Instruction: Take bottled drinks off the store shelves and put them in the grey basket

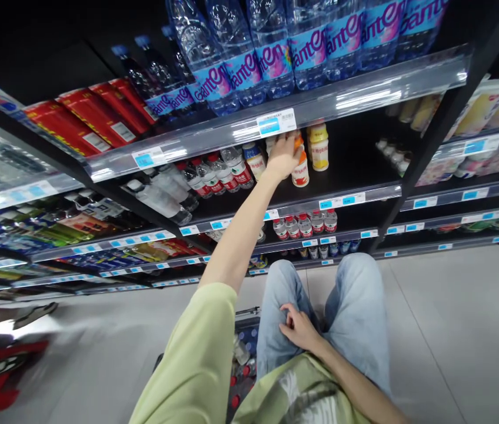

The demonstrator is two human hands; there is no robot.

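Note:
My left hand (pixel 283 154) reaches into the middle shelf, its fingers closed round an orange-topped drink bottle (pixel 298 140) that they partly cover. Just in front stands another small milk-drink bottle (pixel 300 172) with an orange cap and white label. To its right is a yellow-capped bottle (pixel 319 147); a blue-capped bottle (pixel 255 160) stands to the left of my wrist. My right hand (pixel 301 330) lies on my thigh, fingers loosely bent and apart, holding nothing.
Large water bottles (pixel 271 56) line the shelf above, whose front edge (pixel 342 97) overhangs my hand. Red-labelled water bottles (pixel 218 175) stand left. A basket of bottles (pixel 245 359) is on the floor beside my leg. Another person's foot (pixel 35 315) shows at far left.

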